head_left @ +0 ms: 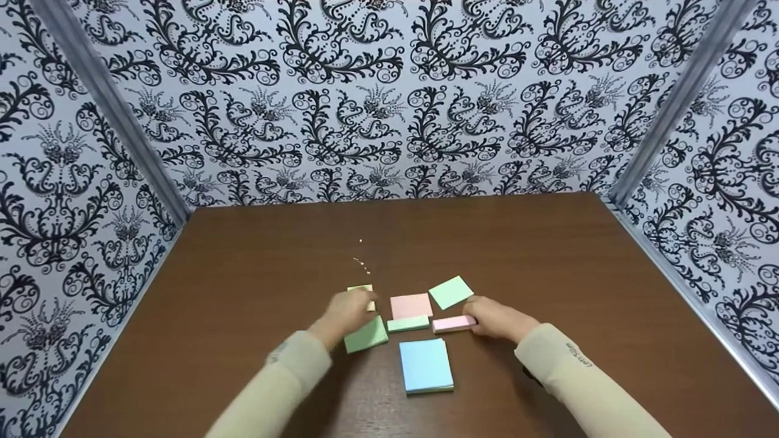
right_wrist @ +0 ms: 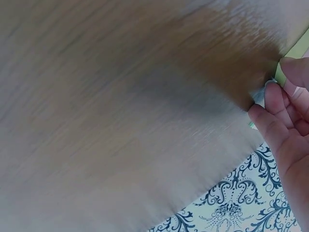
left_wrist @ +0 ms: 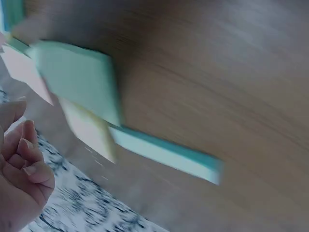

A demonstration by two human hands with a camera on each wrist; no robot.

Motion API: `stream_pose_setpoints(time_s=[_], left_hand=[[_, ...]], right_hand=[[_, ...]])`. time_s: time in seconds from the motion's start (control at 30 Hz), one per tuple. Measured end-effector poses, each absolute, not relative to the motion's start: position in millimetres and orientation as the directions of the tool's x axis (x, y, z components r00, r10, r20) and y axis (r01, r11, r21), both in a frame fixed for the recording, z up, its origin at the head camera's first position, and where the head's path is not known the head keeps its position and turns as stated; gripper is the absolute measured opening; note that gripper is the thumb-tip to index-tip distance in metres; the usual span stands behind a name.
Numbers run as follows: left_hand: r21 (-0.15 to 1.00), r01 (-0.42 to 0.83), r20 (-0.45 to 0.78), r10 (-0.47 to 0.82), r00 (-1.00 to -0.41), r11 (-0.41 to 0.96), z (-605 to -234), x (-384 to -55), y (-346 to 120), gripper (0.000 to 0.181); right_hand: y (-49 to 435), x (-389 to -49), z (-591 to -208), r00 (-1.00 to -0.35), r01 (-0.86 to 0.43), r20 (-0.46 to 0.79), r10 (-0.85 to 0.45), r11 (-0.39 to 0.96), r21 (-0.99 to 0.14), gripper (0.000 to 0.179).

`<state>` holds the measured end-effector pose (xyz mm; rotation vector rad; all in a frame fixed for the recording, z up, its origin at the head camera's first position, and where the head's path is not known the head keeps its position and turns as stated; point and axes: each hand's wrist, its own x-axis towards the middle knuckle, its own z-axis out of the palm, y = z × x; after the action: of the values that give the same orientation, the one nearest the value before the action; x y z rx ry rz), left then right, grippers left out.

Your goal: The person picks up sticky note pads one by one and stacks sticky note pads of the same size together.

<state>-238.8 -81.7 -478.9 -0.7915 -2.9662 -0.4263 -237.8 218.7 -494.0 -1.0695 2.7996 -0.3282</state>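
Observation:
My left hand (head_left: 352, 311) hovers over a yellow sticky note pad (head_left: 360, 288) and a green pad (head_left: 366, 336). In the left wrist view its fingers (left_wrist: 31, 152) curl loosely with nothing between them. A teal pad (left_wrist: 166, 154) on edge lies beside the green one there. My right hand (head_left: 496, 317) pinches the end of a narrow pink sticky note pad (head_left: 451, 324), its far end partly hidden by the fingers. Near it lie a flat pink pad (head_left: 411, 305), a mint strip-like pad (head_left: 408, 323) and a pale green pad (head_left: 451, 292).
A stack of larger blue sticky notes (head_left: 425, 365) lies closest to me, between the forearms. Small white specks (head_left: 363, 264) dot the brown table (head_left: 255, 255) farther back. Patterned walls (head_left: 377, 121) enclose the table at the back and both sides.

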Motion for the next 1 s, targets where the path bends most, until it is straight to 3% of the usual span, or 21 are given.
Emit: stream_pose_setpoints(time_s=[0.17, 0.47, 0.73, 1.0], left_hand=[[0.276, 0.410, 0.079, 0.405, -0.911, 0.869, -484, -234, -118, 0.020], [0.329, 0.412, 0.139, 0.388, -0.911, 0.850, -485, -220, -147, 0.017], [0.339, 0.401, 0.100, 0.392, -0.915, 0.851, -480, -214, -137, 0.012], [0.291, 0.453, 0.131, 0.434, -0.891, 0.842, -485, -213, -101, 0.020]], right_hand=[[220, -239, -490, -0.747, -0.630, -0.053, -0.662, 0.731, -0.261, 0.005], [221, -242, -487, -0.769, -0.588, -0.074, -0.634, 0.749, -0.306, 0.006], [219, -239, -488, -0.792, -0.555, -0.082, -0.605, 0.770, -0.316, 0.009], [217, -238, -493, -0.814, -0.514, -0.107, -0.571, 0.794, -0.324, 0.011]])
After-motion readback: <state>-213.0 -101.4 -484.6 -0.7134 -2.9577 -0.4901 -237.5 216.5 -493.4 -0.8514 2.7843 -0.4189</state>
